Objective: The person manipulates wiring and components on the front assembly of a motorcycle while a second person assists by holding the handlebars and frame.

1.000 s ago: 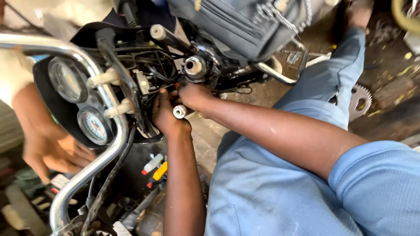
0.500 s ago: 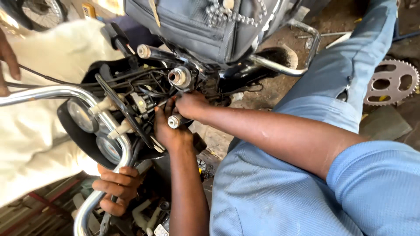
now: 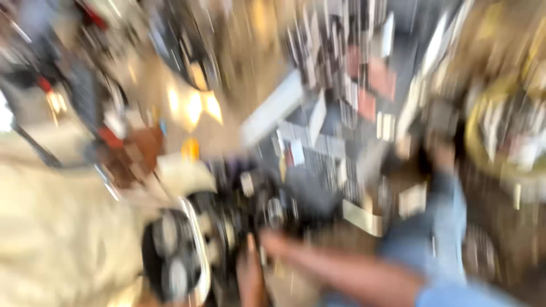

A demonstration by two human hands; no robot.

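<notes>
Motorcycle headset [image 3: 256, 210], dark metal with tangled parts, sits low and centre in the head view, just right of the round twin gauges [image 3: 170, 256]. Heavy motion blur throughout. Your left hand [image 3: 250, 278] rises from the bottom edge and meets the dark parts; your right hand [image 3: 278, 244] reaches in from the right on a bare forearm, touching the same spot. You cannot tell whether the fingers are spread or pinching: the blur hides them. A person's cream-coloured clothing [image 3: 57, 227] crowds the left side, close against the gauges. Your blue trouser leg [image 3: 443, 227] bounds the right. Open ground [image 3: 239, 68], tan and cluttered, lies beyond.
</notes>
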